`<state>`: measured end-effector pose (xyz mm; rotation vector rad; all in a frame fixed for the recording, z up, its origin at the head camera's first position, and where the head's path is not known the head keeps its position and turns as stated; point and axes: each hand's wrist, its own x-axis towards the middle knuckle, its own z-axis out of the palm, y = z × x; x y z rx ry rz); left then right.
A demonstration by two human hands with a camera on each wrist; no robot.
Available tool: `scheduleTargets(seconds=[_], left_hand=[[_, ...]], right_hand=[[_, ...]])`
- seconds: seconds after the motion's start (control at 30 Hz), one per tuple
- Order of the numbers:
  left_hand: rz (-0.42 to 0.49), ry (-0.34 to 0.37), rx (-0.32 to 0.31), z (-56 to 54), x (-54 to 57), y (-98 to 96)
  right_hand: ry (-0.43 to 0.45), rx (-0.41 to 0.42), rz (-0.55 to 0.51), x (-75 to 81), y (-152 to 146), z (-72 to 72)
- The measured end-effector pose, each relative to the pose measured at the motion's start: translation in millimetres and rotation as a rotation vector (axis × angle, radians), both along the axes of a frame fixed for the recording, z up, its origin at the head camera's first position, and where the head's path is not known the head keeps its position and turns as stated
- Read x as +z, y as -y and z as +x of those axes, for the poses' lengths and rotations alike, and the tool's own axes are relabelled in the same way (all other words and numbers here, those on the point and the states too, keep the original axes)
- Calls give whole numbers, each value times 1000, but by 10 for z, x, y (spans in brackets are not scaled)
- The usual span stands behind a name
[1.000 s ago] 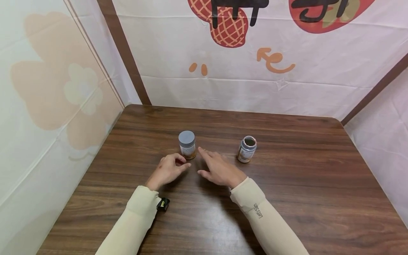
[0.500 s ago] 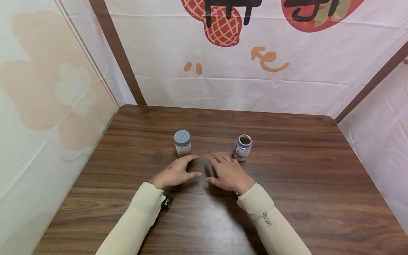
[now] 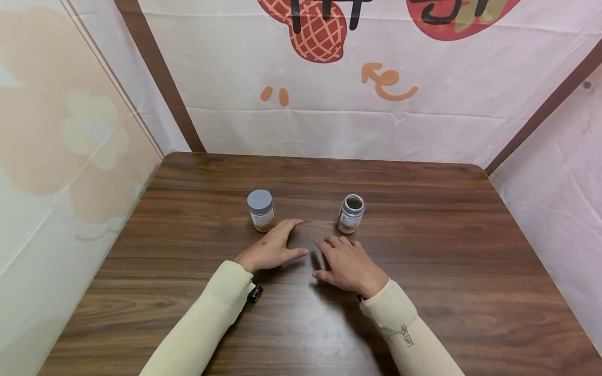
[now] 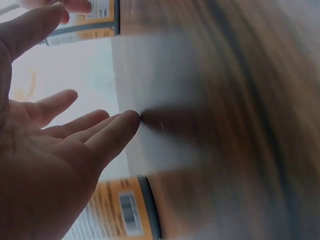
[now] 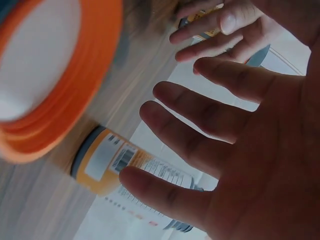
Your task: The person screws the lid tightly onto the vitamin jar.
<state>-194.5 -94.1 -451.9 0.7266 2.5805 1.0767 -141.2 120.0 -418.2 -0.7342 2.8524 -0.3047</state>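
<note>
My left hand (image 3: pixel 270 249) reaches forward with fingers extended, nearest a white-and-orange jar (image 3: pixel 261 213) with a grey lid. My right hand (image 3: pixel 350 263) hovers over the table in front of a second, similar jar (image 3: pixel 350 215), whose mouth stands uncovered. Both palms are free of any held thing. In the left wrist view the closed jar (image 4: pixel 122 207) stands beside my fingers. The open jar (image 5: pixel 112 160) shows behind my right fingers in the right wrist view. A round orange-rimmed piece with a white centre, like a lid's underside (image 5: pixel 102 65), looms close there; the head view hides it.
The dark wood table (image 3: pixel 447 250) stretches to both sides and in front of the arms. Printed cloth walls (image 3: pixel 301 130) rise behind and beside it. A black wrist device (image 3: pixel 255 293) sits at the left cuff.
Both hands have shifted to the right relative to the jars, the right one also drawing back toward me. My left fingers have spread from a loose curl. The jars have stayed in place.
</note>
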Motion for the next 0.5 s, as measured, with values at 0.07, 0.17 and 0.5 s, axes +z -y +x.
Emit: scheduleTargets(seconds=[0.07,0.17,0.5], left_hand=[[0,-2,-2,-15,11,-47],[-2,-2,-4,-40,48,-125],[36,40,8,-143,120,-405]], right_hand=[[-2,-3,-4,-14,-29,18],[-16,-5,-7,-24,-72,43],[-54,-36,1,-77,-230,129]])
